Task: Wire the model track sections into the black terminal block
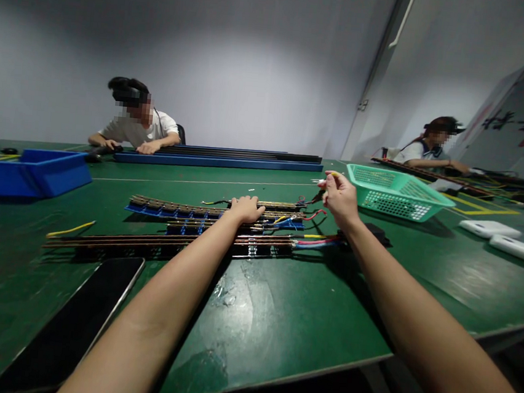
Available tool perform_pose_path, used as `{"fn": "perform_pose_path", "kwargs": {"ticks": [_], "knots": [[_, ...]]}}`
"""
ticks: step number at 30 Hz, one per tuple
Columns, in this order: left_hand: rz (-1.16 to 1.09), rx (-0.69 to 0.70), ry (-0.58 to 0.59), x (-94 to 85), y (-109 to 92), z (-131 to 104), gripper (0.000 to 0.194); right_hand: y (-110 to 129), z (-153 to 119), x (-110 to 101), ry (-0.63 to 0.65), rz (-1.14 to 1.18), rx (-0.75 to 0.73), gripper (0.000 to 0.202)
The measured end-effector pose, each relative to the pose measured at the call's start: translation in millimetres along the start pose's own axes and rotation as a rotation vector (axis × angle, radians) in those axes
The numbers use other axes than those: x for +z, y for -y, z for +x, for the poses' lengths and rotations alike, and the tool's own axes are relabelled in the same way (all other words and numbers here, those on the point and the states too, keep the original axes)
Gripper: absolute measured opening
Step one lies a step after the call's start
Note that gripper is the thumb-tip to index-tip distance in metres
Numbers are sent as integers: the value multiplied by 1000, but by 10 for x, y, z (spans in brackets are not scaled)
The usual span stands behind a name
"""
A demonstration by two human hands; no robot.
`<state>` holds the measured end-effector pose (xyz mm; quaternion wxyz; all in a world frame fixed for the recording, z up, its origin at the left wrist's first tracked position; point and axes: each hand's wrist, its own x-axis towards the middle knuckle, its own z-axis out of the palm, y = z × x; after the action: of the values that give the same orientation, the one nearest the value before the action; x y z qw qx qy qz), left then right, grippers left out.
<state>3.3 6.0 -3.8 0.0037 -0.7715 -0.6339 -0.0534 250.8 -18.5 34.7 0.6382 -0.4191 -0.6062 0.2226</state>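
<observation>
Phone on green table, grey wall; right grip pinching wire, left grip unclear.

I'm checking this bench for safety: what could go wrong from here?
1. The left hand rests on the rodded strips; uneven pressure might shift them.
2. The right hand pinches a thin, white-tipped piece above coloured wires at the strips' right ends; it could snag them, or the piece could slip.
3. The left forearm passes close beside a black phone-like slab and might knock it.
</observation>
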Motion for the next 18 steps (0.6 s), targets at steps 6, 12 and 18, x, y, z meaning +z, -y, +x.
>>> {"fn": "perform_pose_path", "kwargs": {"ticks": [6, 12, 18], "knots": [[-4, 0, 5, -14, -3, -9, 51, -256, 11, 19, 102, -184, -40, 54], [10, 4, -12, 11, 5, 2, 53, -196, -227, 97, 434, -384, -117, 20], [5, 6, -11, 11, 4, 1, 50, -175, -206, 110, 207, -390, -124, 31]]}}
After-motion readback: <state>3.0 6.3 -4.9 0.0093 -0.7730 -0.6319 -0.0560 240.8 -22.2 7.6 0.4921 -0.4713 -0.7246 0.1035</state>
